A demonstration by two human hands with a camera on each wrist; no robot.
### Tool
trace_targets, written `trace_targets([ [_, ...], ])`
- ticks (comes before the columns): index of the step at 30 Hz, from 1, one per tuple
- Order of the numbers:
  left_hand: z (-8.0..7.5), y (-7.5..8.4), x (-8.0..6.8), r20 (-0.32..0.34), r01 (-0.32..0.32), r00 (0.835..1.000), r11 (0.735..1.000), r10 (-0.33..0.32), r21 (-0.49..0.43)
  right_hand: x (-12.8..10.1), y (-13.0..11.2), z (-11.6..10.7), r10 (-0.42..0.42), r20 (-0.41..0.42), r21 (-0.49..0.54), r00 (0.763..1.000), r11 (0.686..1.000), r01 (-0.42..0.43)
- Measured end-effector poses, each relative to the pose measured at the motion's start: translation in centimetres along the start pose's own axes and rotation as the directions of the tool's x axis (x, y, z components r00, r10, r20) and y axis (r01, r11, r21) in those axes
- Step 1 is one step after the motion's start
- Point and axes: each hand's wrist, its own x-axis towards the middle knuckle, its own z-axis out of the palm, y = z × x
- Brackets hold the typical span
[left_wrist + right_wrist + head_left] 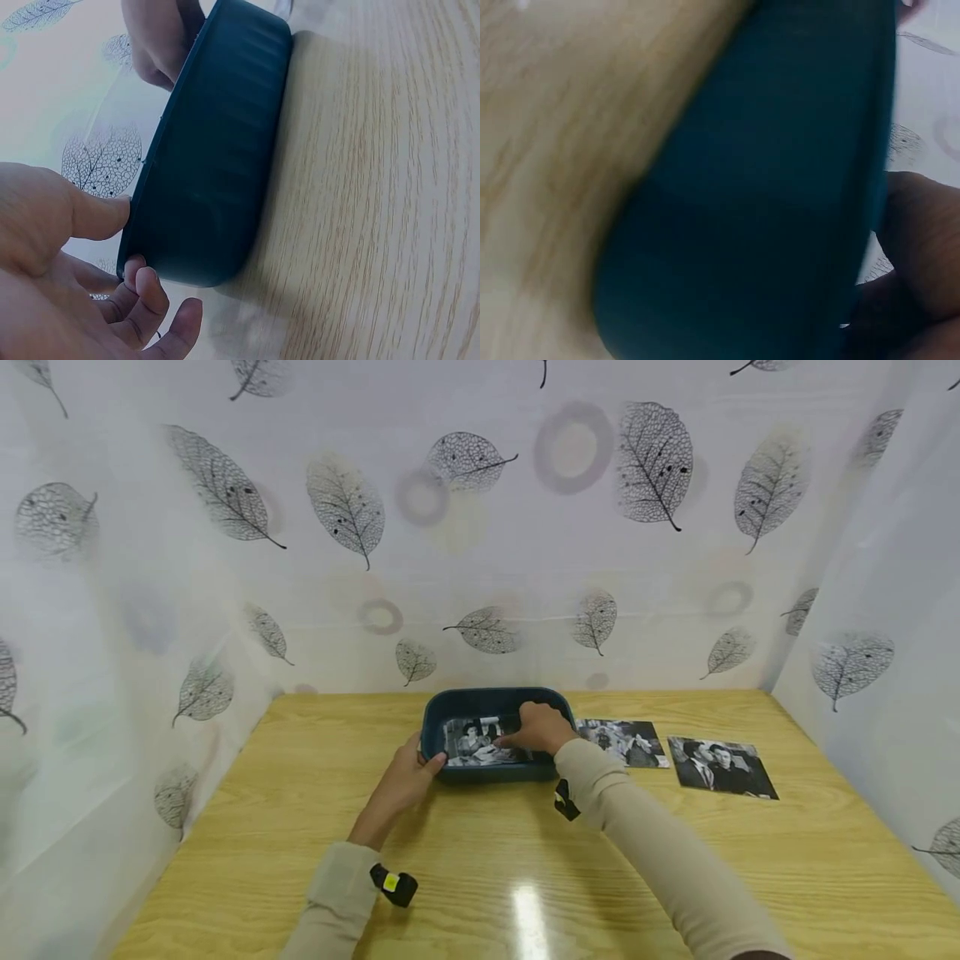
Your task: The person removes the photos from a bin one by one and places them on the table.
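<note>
A dark teal plastic basin (465,774) stands on the table near the back wall. A black-and-white photo (471,745) lies inside it, picture side up. My left hand (406,777) holds the basin's left end, thumb at the rim and fingers against the outer wall, as the left wrist view shows. Over the right side my right hand (546,727) reaches into the basin, its thumb across the photo. Its other fingertips are hidden, so whether it pinches the photo cannot be told. In the right wrist view, the basin wall (757,202) blocks most of that hand.
Right of the basin, a second photo (630,745) lies on the wooden table (315,760), partly behind my right arm. Farther right lies a third photo (722,767), slightly turned. A leaf-patterned white curtain (495,552) encloses the table's back and sides.
</note>
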Motion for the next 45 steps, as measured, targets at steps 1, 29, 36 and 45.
trace_targets([
  [1,0.0,0.0,0.0,-0.001,0.002,1.000,1.000,-0.002,0.000,0.1,0.0,0.3,0.017,0.007,-0.002,1.000,1.000,-0.017],
  [29,0.1,-0.1,0.1,-0.004,0.009,1.000,1.000,-0.009,-0.008,1.7,0.4,2.6,0.136,-0.064,0.033,0.989,0.990,-0.134],
  [36,0.1,0.0,0.1,-0.003,0.016,1.000,1.000,-0.016,-0.008,2.2,0.9,2.9,0.154,-0.062,0.099,0.986,0.984,-0.148],
  [45,0.2,0.0,0.1,0.003,0.024,1.000,1.000,-0.024,0.000,1.9,0.4,2.7,0.182,-0.082,0.095,0.980,0.980,-0.174],
])
